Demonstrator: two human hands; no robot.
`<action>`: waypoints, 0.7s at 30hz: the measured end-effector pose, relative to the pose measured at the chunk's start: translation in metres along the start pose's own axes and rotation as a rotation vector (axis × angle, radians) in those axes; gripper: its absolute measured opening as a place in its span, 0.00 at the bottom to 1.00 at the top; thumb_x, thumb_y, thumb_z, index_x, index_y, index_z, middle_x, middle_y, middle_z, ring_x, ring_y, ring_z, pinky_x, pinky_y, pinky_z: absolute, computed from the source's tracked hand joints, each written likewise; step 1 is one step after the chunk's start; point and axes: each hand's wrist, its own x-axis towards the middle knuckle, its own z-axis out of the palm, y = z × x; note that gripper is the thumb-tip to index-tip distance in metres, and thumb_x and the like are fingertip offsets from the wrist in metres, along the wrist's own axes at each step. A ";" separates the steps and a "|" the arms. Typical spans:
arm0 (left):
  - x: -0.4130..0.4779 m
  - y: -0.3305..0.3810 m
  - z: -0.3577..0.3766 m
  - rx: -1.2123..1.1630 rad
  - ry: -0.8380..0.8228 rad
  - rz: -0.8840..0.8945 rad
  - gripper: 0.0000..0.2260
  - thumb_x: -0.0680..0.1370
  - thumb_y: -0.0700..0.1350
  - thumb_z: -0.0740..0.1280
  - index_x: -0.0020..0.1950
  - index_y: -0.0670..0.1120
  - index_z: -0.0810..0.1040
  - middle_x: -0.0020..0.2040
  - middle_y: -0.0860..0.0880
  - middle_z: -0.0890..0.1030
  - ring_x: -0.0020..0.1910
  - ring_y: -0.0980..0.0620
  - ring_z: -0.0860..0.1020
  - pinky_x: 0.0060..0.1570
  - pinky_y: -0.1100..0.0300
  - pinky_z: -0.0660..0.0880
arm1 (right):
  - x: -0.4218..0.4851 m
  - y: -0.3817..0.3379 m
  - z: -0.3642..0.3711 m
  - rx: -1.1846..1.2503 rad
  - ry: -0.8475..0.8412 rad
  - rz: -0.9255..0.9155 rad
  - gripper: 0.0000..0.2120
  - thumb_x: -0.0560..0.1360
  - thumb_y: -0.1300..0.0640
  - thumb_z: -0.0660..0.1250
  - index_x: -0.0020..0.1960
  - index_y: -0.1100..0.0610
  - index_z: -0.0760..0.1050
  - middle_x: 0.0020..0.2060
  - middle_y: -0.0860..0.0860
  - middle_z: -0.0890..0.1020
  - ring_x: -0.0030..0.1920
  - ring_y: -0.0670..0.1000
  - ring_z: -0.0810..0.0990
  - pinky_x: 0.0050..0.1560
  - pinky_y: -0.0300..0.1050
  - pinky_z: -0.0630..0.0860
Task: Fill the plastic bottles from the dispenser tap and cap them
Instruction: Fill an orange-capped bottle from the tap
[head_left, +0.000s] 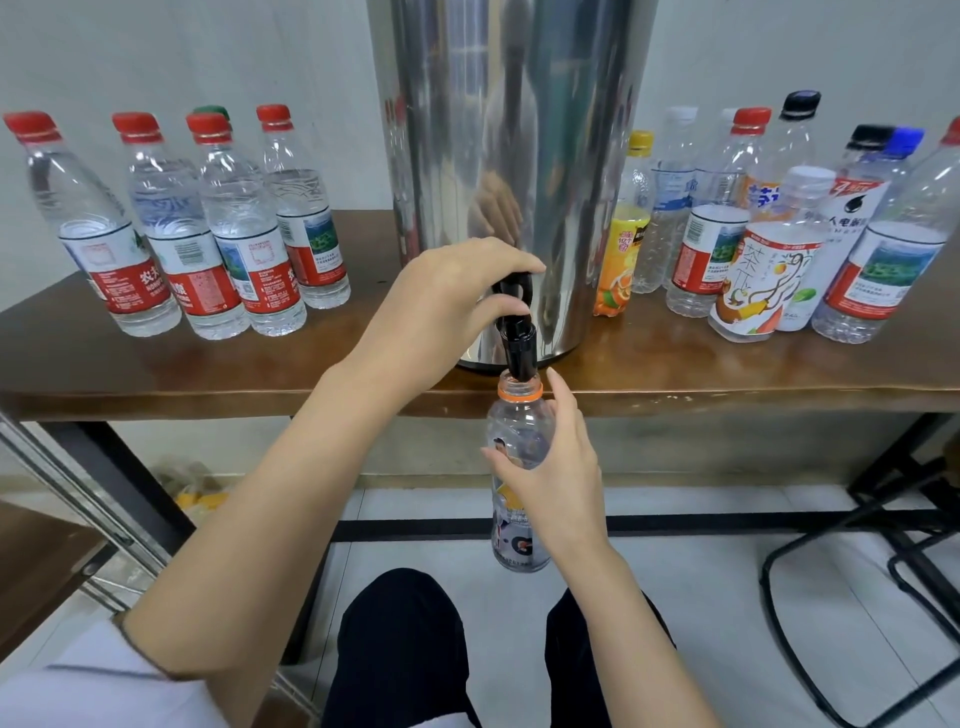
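A tall steel dispenser (519, 130) stands on the brown table (208, 374), its black tap (519, 343) hanging over the front edge. My left hand (447, 296) grips the tap's black lever from above. My right hand (556, 467) holds an uncapped clear sports bottle (514, 431) with an orange neck ring, upright, its mouth right under the spout. No cap for this bottle is visible. I cannot tell if water is flowing.
Several capped, filled water bottles (171, 228) stand on the table at the left. Several mixed bottles (758, 234), most with caps, crowd the right side. A black stool frame (857, 597) stands on the floor at the right. My knees (405, 649) are below the bottle.
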 end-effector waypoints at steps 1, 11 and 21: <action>0.000 -0.001 0.000 -0.001 0.003 -0.003 0.15 0.74 0.39 0.73 0.61 0.41 0.82 0.55 0.46 0.84 0.55 0.47 0.82 0.57 0.48 0.79 | 0.000 0.000 0.000 0.007 -0.002 0.001 0.46 0.70 0.49 0.77 0.77 0.38 0.52 0.70 0.37 0.68 0.51 0.23 0.67 0.42 0.22 0.66; 0.001 -0.006 0.004 0.110 0.141 0.086 0.07 0.73 0.42 0.75 0.50 0.44 0.85 0.45 0.50 0.85 0.45 0.52 0.81 0.50 0.63 0.74 | 0.000 0.001 0.001 0.058 0.008 -0.012 0.45 0.70 0.51 0.78 0.77 0.39 0.54 0.66 0.37 0.70 0.51 0.16 0.63 0.42 0.17 0.66; -0.030 -0.010 0.015 0.194 0.443 0.263 0.03 0.75 0.39 0.75 0.43 0.40 0.85 0.41 0.48 0.86 0.38 0.48 0.83 0.40 0.54 0.78 | 0.001 0.001 0.002 0.053 0.044 -0.035 0.45 0.69 0.51 0.78 0.77 0.41 0.55 0.60 0.36 0.70 0.50 0.17 0.64 0.43 0.16 0.64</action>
